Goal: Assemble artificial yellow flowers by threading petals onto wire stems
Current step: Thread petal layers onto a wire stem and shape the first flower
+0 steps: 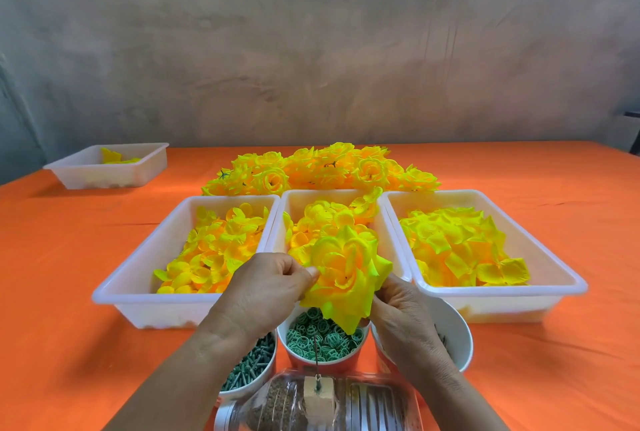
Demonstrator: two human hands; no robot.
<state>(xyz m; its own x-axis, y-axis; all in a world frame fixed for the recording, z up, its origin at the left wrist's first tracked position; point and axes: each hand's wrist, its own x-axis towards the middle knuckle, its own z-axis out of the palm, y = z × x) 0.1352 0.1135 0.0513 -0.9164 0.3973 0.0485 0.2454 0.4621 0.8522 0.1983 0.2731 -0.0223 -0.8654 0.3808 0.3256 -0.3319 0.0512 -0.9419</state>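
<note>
From my head view, my left hand (266, 288) pinches the left rim of the yellow flower (346, 275) between thumb and fingertips. My right hand (405, 320) is curled round its right underside, the fingers hidden behind the petals.

I hold the flower in the air over the near end of the middle tray (287, 202) and over the cup of green discs (323, 333). Its open face is turned up towards me. Its longer span runs from far to near, and the lowest petal tip points down at that cup.

The wire stem (316, 358) stands upright from a small block (318, 396) on a clear bottle (381, 403) that lies on its side. The wire's top ends just under that petal tip; whether they touch I cannot tell.

Room is tight near me. The cup of green pegs (249, 365) sits under my left wrist and a white cup (457, 333) under my right.

The left tray (145, 278), the middle tray and the right tray (568, 278) sit rim to rim, full of petals, with a pile of finished flowers (329, 167) just beyond them. Bare orange cloth (69, 292) spreads wide on either side, and a small tray (145, 167) sits far off at the left edge.
</note>
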